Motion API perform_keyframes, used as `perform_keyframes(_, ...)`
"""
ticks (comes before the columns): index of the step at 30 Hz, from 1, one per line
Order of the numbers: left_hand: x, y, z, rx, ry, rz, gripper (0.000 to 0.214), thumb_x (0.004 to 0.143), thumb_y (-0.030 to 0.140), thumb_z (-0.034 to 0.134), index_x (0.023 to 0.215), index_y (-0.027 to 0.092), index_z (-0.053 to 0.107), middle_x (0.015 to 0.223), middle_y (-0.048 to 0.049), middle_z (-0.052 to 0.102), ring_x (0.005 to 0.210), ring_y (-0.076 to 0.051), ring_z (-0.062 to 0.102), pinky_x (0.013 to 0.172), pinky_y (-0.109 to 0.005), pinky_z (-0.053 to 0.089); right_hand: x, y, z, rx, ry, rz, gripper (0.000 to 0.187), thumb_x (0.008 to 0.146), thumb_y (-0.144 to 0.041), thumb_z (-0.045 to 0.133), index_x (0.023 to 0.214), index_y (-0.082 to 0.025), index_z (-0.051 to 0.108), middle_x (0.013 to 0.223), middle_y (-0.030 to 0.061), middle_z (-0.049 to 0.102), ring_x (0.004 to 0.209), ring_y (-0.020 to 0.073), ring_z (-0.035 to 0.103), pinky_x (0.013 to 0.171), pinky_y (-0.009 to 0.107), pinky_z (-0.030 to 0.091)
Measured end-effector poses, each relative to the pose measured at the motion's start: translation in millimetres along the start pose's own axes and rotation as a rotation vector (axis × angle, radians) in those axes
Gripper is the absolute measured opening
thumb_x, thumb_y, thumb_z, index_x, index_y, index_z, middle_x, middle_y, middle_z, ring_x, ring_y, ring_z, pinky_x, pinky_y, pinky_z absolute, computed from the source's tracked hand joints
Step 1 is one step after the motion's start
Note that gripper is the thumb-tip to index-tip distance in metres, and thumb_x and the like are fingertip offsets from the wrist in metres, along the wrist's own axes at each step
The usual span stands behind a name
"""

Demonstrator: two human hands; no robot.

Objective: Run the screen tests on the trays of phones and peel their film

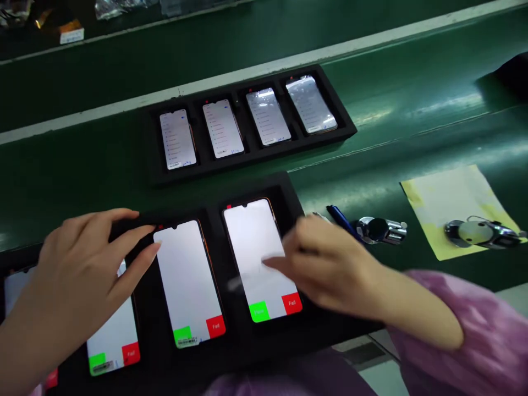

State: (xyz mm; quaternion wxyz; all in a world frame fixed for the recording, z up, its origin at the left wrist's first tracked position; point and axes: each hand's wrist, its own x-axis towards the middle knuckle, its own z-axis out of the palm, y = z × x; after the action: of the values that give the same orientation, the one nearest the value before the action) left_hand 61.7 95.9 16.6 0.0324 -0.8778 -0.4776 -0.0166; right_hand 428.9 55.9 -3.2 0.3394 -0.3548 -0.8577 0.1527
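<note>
A black foam tray (231, 341) lies nearest me with several phones showing white screens, each with a green and a red "Fail" button. My left hand (78, 269) hovers open over the left phone (113, 341), fingers spread toward the middle phone (187, 280). My right hand (325, 264) is over the right phone (258, 253), fingers stretched toward its screen and slightly blurred. It holds nothing.
A second black tray (247, 165) with several lit phones sits farther back on the green belt (412, 121). A blue pen (340, 217), a round metal tool (379, 230) and a yellow sheet (449, 198) carrying another metal tool (478, 234) lie to the right.
</note>
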Motion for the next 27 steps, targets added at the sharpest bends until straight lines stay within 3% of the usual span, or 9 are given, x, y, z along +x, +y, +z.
perform_keyframes(4, 6, 0, -3.0, -0.032, -0.011, 0.039, 0.026, 0.107, 0.037, 0.056, 0.117, 0.020, 0.072, 0.137, -0.0136, 0.064, 0.127, -0.037, 0.060, 0.110, -0.059, 0.047, 42, 35, -3, 0.186, 0.210, 0.331, 0.001, 0.095, -0.021, 0.076, 0.095, -0.022, 0.077, 0.089, 0.0006, 0.064, 0.071, 0.0111, 0.059, 0.059, 0.028, 0.048)
perform_keyframes(7, 10, 6, -5.5, -0.067, 0.016, 0.032, 0.021, 0.106, 0.032, 0.058, 0.112, 0.019, 0.073, 0.133, -0.0131, 0.065, 0.126, -0.035, 0.062, 0.111, -0.059, 0.048, 54, 42, -8, 0.225, 0.304, 0.480, 0.004, 0.093, -0.029, 0.079, 0.094, -0.025, 0.077, 0.089, 0.0009, 0.067, 0.071, 0.0146, 0.060, 0.062, 0.033, 0.051)
perform_keyframes(11, 14, 7, -10.4, -0.017, -0.004, 0.003, 0.025, 0.106, 0.038, 0.058, 0.107, 0.020, 0.076, 0.138, -0.0138, 0.065, 0.135, -0.040, 0.059, 0.113, -0.066, 0.045, 49, 32, -15, 0.265, 0.331, 0.487, 0.005, 0.094, -0.027, 0.078, 0.091, -0.025, 0.074, 0.088, 0.0001, 0.069, 0.073, 0.0142, 0.061, 0.064, 0.033, 0.051)
perform_keyframes(16, 22, 5, -14.1, -0.083, -0.023, 0.017, 0.031, 0.107, 0.041, 0.058, 0.105, 0.019, 0.079, 0.141, -0.0134, 0.065, 0.141, -0.038, 0.057, 0.117, -0.065, 0.042, 38, 21, -17, 0.309, 0.296, 0.477, 0.008, 0.097, -0.022, 0.076, 0.091, -0.023, 0.070, 0.091, 0.0008, 0.070, 0.068, 0.0105, 0.056, 0.058, 0.031, 0.044)
perform_keyframes(23, 25, 20, -20.2, -0.168, 0.070, 0.004, 0.027, 0.107, 0.033, 0.061, 0.092, 0.019, 0.079, 0.119, -0.0012, 0.074, 0.127, -0.025, 0.065, 0.119, -0.053, 0.045, 25, 10, -18, 0.290, 0.279, 0.449, 0.011, 0.096, -0.025, 0.079, 0.091, -0.023, 0.070, 0.091, 0.0005, 0.070, 0.072, 0.0117, 0.059, 0.061, 0.033, 0.046)
perform_keyframes(27, -4, 29, -29.9, -0.312, 0.013, 0.032, 0.012, 0.102, 0.032, 0.067, 0.098, 0.025, 0.076, 0.116, 0.0071, 0.076, 0.111, -0.016, 0.071, 0.091, -0.029, 0.058, 16, -1, -15, 0.302, 0.280, 0.461, 0.013, 0.094, -0.027, 0.082, 0.090, -0.023, 0.070, 0.084, -0.0006, 0.068, 0.066, 0.0118, 0.058, 0.055, 0.032, 0.042)
